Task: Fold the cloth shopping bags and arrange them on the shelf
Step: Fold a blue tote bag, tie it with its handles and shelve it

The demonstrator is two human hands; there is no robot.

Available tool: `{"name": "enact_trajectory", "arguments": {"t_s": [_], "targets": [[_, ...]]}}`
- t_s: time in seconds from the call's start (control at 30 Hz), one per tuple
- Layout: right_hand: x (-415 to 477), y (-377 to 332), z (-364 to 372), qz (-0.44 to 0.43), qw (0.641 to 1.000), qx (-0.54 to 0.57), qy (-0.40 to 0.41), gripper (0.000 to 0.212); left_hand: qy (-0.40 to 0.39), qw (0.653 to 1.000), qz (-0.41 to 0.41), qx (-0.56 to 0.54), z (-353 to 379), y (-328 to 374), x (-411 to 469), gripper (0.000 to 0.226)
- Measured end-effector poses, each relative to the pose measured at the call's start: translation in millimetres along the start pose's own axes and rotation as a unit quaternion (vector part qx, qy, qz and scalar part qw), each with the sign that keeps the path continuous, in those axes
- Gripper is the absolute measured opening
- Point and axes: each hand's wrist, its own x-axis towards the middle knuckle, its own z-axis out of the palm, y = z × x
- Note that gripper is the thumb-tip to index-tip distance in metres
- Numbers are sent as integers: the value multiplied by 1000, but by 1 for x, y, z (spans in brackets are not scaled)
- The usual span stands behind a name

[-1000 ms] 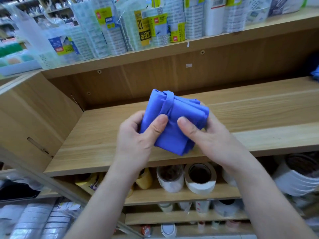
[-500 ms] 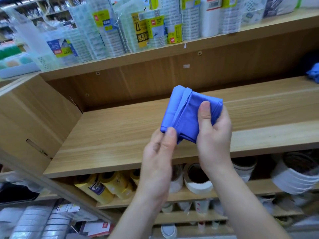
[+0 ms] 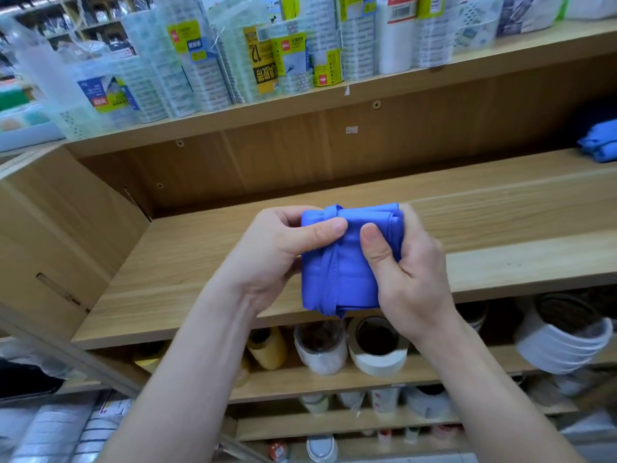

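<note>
Folded blue bag [image 3: 347, 272] up over the wooden shelf [image 3: 200, 262].
Gripped by left hand [image 3: 277, 259] and right hand [image 3: 410, 279], thumbs pressing; stacked blue bags [image 3: 601, 145] at two o'clock, tape rolls [image 3: 377, 349] at six.

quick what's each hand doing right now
Left hand: grips the folded blue bag, thumb on its front.
Right hand: grips the same bag from the other side, thumb on its front.

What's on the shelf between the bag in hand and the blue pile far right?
Head view: only bare shelf board between the held bag and the blue pile.
</note>
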Motion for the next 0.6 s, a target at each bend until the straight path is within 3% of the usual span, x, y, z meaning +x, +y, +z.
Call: {"name": "enact_trajectory", "arguments": {"t_s": [0.13,0.17,0.23,0.27,0.3,0.37,0.43,0.5,0.6], "targets": [[3,6,-11,55,997,-45,-40,43,-14,980,27,198,4,17,10,31],[3,9,-12,80,995,-39,-37,47,-7,960,55,276,9,19,11,30],[3,13,-12,121,992,-12,-22,57,30,884,126,450,20,18,10,36],[3,16,-14,128,992,0,-12,59,38,860,156,485,25,16,9,39],[4,18,-17,128,992,8,-5,59,23,865,173,471,27,14,7,37],[7,22,-26,126,992,14,-8,55,-14,934,139,328,27,10,6,26],[11,24,-37,124,992,19,-24,53,-23,982,65,173,24,8,5,24],[14,25,-43,110,993,7,-49,50,-15,994,23,101,24,4,8,34],[18,25,-49,93,992,-32,-83,53,5,986,36,164,30,6,18,38]]}}
